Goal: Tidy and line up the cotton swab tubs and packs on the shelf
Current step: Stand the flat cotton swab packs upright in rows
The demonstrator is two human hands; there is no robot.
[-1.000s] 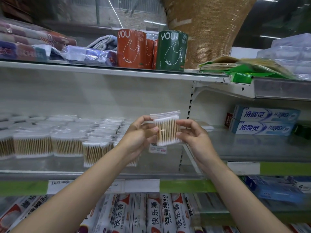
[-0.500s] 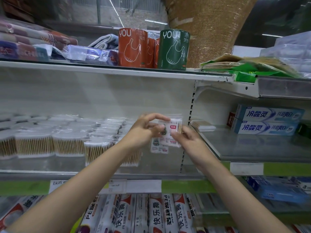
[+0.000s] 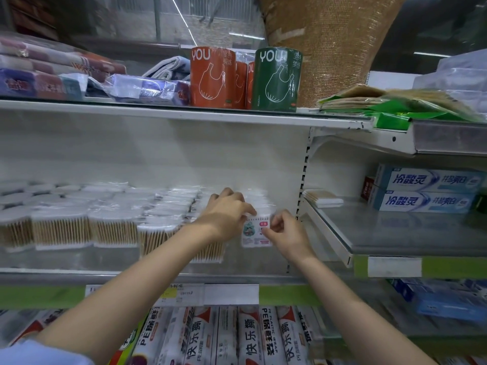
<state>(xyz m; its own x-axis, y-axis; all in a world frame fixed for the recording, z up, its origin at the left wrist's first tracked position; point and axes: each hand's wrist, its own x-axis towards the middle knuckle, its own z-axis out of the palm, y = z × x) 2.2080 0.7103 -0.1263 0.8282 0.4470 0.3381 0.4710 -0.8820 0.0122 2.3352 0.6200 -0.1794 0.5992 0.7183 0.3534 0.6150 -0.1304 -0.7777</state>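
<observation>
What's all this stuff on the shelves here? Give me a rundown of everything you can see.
held swab pack: one, clear with a cartoon label, at the right end of the swab rows, pinched by both hands
cotton swab packs: many, clear with tan sticks, rows along the middle shelf
flat swab pack: one, tan and white, right shelf's back left corner
toothpaste boxes: two, blue and white, stacked on the right shelf
bag rolls: orange ones and a green one, top shelf
plastic wrap boxes: several, white and orange, bottom shelf
left hand: pinches the pack's top
right hand: pinches the pack's right edge
</observation>
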